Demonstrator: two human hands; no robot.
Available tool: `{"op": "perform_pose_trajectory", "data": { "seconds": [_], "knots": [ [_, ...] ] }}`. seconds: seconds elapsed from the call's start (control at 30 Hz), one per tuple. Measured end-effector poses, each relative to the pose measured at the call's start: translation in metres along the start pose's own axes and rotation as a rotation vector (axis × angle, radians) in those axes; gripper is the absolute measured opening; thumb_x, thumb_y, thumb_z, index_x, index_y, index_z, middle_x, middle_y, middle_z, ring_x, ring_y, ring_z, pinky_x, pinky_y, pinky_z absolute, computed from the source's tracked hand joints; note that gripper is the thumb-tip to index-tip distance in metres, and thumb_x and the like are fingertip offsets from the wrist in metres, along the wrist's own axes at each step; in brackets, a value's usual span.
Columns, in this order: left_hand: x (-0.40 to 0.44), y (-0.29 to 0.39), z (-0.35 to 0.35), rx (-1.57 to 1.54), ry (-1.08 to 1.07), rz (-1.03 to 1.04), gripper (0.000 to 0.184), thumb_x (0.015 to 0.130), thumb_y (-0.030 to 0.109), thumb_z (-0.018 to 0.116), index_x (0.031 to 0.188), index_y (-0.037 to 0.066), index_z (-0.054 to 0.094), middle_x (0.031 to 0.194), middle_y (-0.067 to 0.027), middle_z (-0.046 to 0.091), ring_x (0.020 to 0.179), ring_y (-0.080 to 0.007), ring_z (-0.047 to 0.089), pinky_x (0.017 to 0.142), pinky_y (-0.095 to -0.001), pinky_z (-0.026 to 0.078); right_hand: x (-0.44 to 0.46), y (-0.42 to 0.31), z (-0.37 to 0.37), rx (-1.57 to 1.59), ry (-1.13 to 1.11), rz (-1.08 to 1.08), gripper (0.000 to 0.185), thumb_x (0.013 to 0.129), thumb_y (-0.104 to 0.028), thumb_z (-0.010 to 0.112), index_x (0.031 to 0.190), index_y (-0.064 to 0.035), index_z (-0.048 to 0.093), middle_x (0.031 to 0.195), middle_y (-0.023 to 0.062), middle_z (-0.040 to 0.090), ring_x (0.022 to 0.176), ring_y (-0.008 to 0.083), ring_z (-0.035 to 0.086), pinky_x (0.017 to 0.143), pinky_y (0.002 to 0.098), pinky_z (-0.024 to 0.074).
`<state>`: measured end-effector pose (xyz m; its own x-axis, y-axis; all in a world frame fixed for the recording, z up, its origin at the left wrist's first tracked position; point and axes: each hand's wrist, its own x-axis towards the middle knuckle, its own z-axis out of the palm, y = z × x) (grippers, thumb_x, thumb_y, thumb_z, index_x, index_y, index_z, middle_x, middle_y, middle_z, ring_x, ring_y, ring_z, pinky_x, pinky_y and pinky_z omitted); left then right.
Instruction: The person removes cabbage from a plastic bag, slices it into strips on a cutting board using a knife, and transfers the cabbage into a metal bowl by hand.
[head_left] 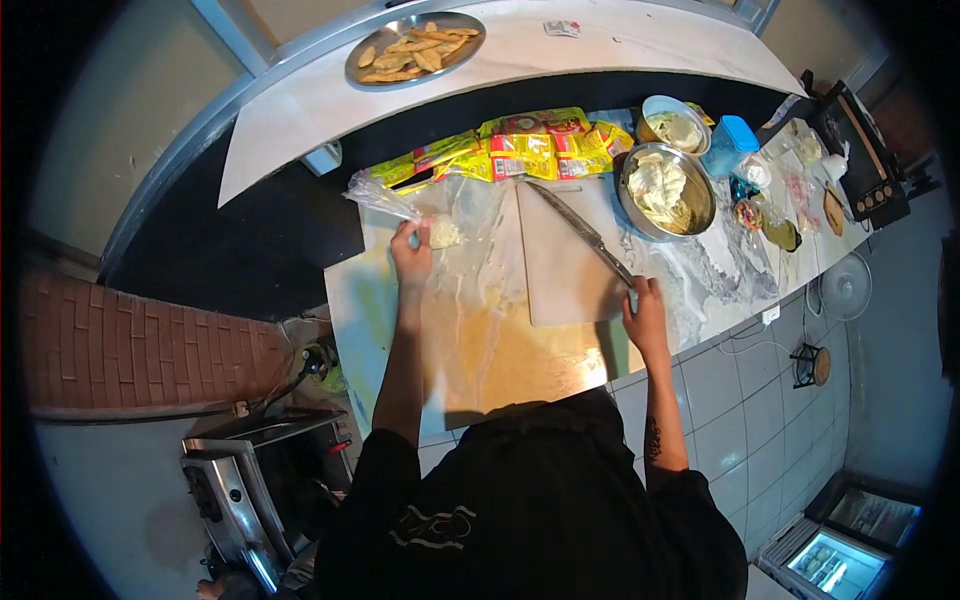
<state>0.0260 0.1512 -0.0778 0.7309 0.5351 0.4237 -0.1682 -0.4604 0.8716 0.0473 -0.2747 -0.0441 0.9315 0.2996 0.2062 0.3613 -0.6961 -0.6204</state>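
My left hand [410,255] pinches a clear plastic bag [385,198] at its neck; pale, crumbly-looking contents [445,233] bulge beside the fingers. In my right hand [645,312] is the handle of a long knife [572,220], its blade pointing away over a white cutting board [560,285]. Just beyond the knife stands a steel bowl [708,215] with a pale, creamy-looking mass [660,188] in it. My fingers hide part of the bag's neck and the knife's handle.
Yellow packets [525,155] line the counter's back. A second bowl [650,108], a blue-lidded container [733,137] and small jars [780,233] stand to the right, near a black oven [860,150]. A steel plate of fried pieces [474,40] sits on the raised shelf [620,55].
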Motion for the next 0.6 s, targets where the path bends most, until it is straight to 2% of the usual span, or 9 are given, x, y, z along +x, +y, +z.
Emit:
{"op": "perform_pose_trajectory", "data": {
  "seconds": [0.07,0.13,0.2,0.27,0.33,0.4,0.47,0.57,0.6],
  "knots": [
    [-0.014,0.008,-0.011,0.085,0.058,0.029,0.017,0.095,0.014,0.062,0.094,-0.001,0.071,0.087,-0.0134,0.065,0.086,-0.0238,0.061,0.081,-0.0339,0.047,-0.007,0.001,-0.012,-0.222,0.049,0.005,0.033,0.089,-0.007,0.063,0.12,-0.0006,0.055,0.112,0.0239,0.056,0.095,0.0389,0.057,0.081,0.0466,0.0472],
    [-0.021,0.007,-0.026,0.239,0.14,-0.1,0.022,0.094,0.019,0.064,0.097,-0.002,0.068,0.085,-0.0115,0.064,0.084,-0.02,0.06,0.075,-0.0333,0.047,-0.004,0.007,-0.015,-0.219,0.117,0.056,0.042,0.086,-0.01,0.068,0.125,-0.0031,0.054,0.123,0.0239,0.05,0.105,0.0424,0.049,0.092,0.0512,0.0401],
    [-0.034,0.022,-0.035,0.216,0.208,-0.257,0.034,0.096,0.029,0.062,0.103,-0.004,0.064,0.082,-0.01,0.063,0.079,-0.0163,0.058,0.069,-0.0308,0.046,0.002,0.02,-0.01,-0.221,0.104,0.027,0.044,0.086,-0.013,0.069,0.126,-0.0034,0.054,0.123,0.0227,0.05,0.103,0.0424,0.05,0.091,0.0508,0.0416],
    [-0.044,0.039,-0.053,-0.014,-0.023,-0.393,0.046,0.099,0.037,0.058,0.113,-0.007,0.06,0.085,-0.0091,0.065,0.077,-0.0134,0.058,0.068,-0.0263,0.045,0.011,0.025,-0.004,-0.248,0.129,-0.064,0.044,0.086,-0.013,0.069,0.126,-0.0035,0.055,0.123,0.0223,0.049,0.103,0.0414,0.05,0.09,0.0504,0.0423],
    [-0.06,0.057,-0.053,-0.017,0.031,-0.435,0.05,0.101,0.04,0.053,0.113,-0.007,0.062,0.088,-0.0093,0.068,0.076,-0.012,0.059,0.07,-0.0239,0.046,0.022,0.026,0.001,-0.243,0.119,-0.077,0.045,0.082,-0.013,0.071,0.123,-0.0038,0.056,0.121,0.0202,0.05,0.107,0.0399,0.049,0.09,0.0514,0.0436],
    [-0.071,0.096,-0.049,-0.104,-0.254,-0.518,0.051,0.102,0.039,0.051,0.115,-0.009,0.063,0.089,-0.0094,0.07,0.078,-0.0109,0.061,0.073,-0.0248,0.048,0.029,0.028,0.003,-0.233,0.022,-0.095,0.04,0.082,-0.014,0.071,0.118,-0.0044,0.058,0.117,0.0193,0.052,0.105,0.0391,0.05,0.087,0.0511,0.0439],
    [-0.088,0.103,-0.015,-0.112,-0.307,-0.467,0.05,0.103,0.041,0.048,0.116,-0.004,0.065,0.085,-0.0067,0.07,0.076,-0.011,0.061,0.074,-0.0271,0.05,0.035,0.037,0.017,-0.251,-0.003,-0.139,0.025,0.083,-0.013,0.069,0.101,0.0003,0.058,0.103,0.0197,0.056,0.093,0.0388,0.052,0.08,0.0502,0.0432],
    [-0.1,0.137,0.053,0.058,-0.503,-0.434,0.038,0.101,0.034,0.054,0.118,0.002,0.066,0.092,-0.0074,0.07,0.084,-0.0147,0.064,0.083,-0.0301,0.051,0.036,0.04,0.026,-0.176,0.004,-0.165,0.021,0.086,-0.014,0.066,0.096,0.0005,0.057,0.097,0.0209,0.056,0.091,0.0375,0.053,0.078,0.0486,0.0432],
    [-0.109,0.122,0.081,0.024,-0.494,-0.179,0.032,0.096,0.026,0.06,0.119,0.003,0.065,0.103,-0.0125,0.069,0.102,-0.0226,0.064,0.095,-0.0351,0.047,0.033,0.039,0.028,-0.211,-0.001,-0.14,0.021,0.087,-0.016,0.065,0.096,0.0011,0.057,0.097,0.0203,0.057,0.091,0.0365,0.054,0.079,0.0477,0.0436]
  ]
}}
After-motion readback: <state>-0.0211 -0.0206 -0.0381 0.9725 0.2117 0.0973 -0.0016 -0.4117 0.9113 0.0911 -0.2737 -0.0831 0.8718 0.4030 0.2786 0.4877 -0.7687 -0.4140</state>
